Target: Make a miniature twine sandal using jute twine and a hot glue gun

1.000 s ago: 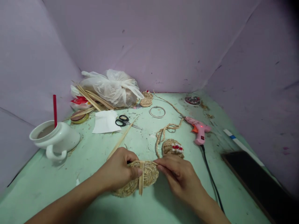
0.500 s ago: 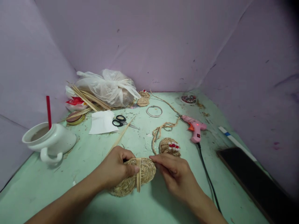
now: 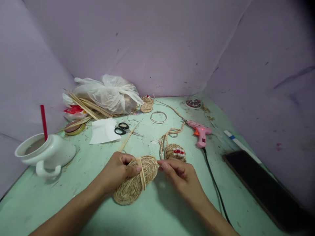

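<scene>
A small slipper sole [image 3: 129, 191] of coiled, braided straw is gripped in my left hand [image 3: 118, 172], thumb on top and fingers beneath. Across its middle runs a pale flat strip [image 3: 141, 175], whose end hangs over the near edge. My right hand [image 3: 183, 177] is closed in a pinch at the sole's right tip; what lies between the fingertips is too small to make out. Just behind these fingers sits a straw slipper [image 3: 175, 152] with red and white beads. A braided cord [image 3: 169, 132] runs down close to the right fingertips.
A pink glue gun [image 3: 200, 131], its light on, lies right with a black cable [image 3: 213, 180]. Beyond it is a dark phone-like slab [image 3: 261, 186]. Scissors [image 3: 124, 128], white paper [image 3: 103, 131], a metal ring [image 3: 158, 117], a plastic bag [image 3: 110, 93] and a white pot [image 3: 57, 152] stand around.
Both hands have turned the sole so its upper face shows more, with its right tip raised. The right hand keeps its pinch at that tip. The whole view has shifted slightly.
</scene>
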A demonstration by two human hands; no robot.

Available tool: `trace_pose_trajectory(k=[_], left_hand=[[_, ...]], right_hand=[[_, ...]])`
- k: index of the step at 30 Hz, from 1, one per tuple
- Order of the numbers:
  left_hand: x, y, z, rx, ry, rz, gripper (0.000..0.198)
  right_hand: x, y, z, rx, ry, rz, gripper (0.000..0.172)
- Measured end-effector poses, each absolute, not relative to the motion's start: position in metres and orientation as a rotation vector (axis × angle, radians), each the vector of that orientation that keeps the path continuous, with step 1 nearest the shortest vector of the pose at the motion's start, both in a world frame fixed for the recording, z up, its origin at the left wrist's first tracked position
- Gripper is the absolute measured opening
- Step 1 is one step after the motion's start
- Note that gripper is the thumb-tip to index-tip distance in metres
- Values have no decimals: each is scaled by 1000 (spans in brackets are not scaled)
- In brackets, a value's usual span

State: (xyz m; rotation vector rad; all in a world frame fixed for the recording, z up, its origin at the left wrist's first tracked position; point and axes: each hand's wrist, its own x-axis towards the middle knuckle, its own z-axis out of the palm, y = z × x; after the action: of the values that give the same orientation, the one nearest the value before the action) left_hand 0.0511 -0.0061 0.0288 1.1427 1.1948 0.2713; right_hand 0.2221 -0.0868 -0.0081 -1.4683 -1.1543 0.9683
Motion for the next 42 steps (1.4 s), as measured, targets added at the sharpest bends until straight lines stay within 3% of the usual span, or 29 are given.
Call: trace_pose_trajectory(k=[6,11,21,36,42], left_hand=[[44,-2,34,1219,1063,265,29],[40,2,38,1331,982,250,27],[41,1,30,1302,995,275,32],[54,-9,16,976,1116,448,31],[63,-17,0,778,1160,533,34]], right_hand=[[230,-84,0,-1327,-1150,1317,36],[237,-86,11,-1252,-1155,1447,29],[225,-89,-5,-1445,-1052,1032,11],[217,-91,-19,-1443,-1294,565,23],[214,-91,-25,-1436,-1397,560,32]])
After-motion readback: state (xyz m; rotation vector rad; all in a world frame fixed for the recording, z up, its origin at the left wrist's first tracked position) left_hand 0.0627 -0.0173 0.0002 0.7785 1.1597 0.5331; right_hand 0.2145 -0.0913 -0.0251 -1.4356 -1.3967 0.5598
